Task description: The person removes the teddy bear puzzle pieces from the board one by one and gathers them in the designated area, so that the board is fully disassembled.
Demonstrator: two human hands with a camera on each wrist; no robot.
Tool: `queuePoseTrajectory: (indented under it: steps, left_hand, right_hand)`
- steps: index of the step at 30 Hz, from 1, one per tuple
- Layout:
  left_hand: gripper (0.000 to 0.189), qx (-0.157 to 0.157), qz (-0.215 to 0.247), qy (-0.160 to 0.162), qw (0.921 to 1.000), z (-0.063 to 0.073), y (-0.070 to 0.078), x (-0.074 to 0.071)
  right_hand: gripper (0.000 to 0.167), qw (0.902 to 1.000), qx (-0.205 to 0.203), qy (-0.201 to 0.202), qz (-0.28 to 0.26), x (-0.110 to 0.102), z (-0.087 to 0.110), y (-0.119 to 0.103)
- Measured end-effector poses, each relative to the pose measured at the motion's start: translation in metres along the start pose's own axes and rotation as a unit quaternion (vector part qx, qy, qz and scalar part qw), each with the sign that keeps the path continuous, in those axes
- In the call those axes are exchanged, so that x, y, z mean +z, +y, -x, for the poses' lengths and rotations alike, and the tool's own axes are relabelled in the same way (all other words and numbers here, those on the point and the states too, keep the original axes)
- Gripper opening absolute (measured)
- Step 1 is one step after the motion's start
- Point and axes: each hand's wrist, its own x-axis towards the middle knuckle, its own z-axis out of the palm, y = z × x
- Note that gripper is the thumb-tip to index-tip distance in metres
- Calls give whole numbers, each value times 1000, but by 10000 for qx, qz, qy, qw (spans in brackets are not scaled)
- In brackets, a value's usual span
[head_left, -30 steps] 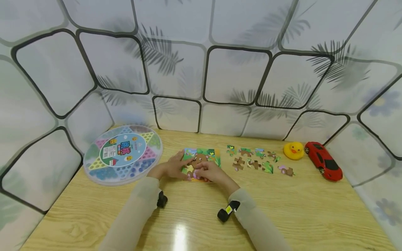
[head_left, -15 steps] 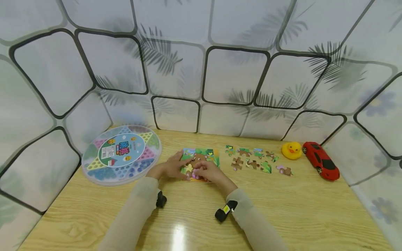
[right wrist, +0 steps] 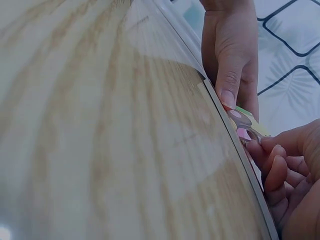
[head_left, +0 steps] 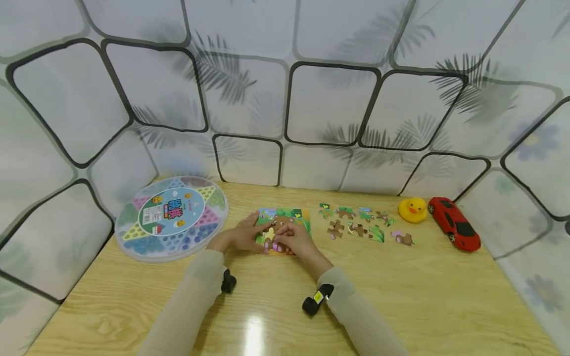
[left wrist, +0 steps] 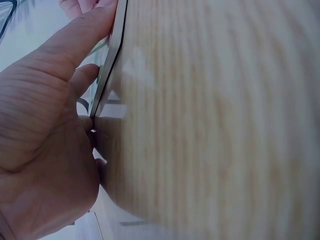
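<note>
A puzzle board with a bear picture lies flat on the table in front of me. My left hand rests at its left edge, fingers spread over the picture and thumb near the lower corner. My right hand is over the board's lower middle, thumb and forefinger pinching a puzzle piece. The right wrist view shows that purple-and-brown puzzle piece between the right fingertips and the left thumb. Much of the bear is hidden under the hands. In the left wrist view, the left thumb lies along the board's edge.
Several loose puzzle pieces lie in rows right of the board. Farther right are a yellow rubber duck and a red toy car. A round Chinese checkers box is at the left. A patterned curtain stands behind.
My right fingers have shifted slightly over the lower middle of the board, with the knuckles a little higher. The left hand stays in place, and the head view has drifted slightly.
</note>
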Motion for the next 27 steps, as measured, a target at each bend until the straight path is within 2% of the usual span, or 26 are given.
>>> queuePoseTrajectory:
  steps: [9,12,16,19,23,27]
  left_hand:
    - [90,38,-22,100,9999,0,-1,0]
    - [90,91,38,125,9999,2,1,-1]
    - [90,182,51,149,9997,0,1,0]
    - [90,211,57,144,9997,-1,0,1]
    - [90,165,100,100,9998,-1,0,0]
    - [90,147,159,78,9997,0,0,0]
  right_hand:
    - [14,9972,216,231,-681,-14,3,-1]
    - [16,9965,222,129,-795,-27,11,-1]
    - [17,9972,181,61,-729,-47,32,-12]
    - [17,9972,173,139,-718,-63,39,-3]
    - [16,9960,238,328,-802,-87,40,22]
    - [18,9956,341,512,-711,-114,49,31]
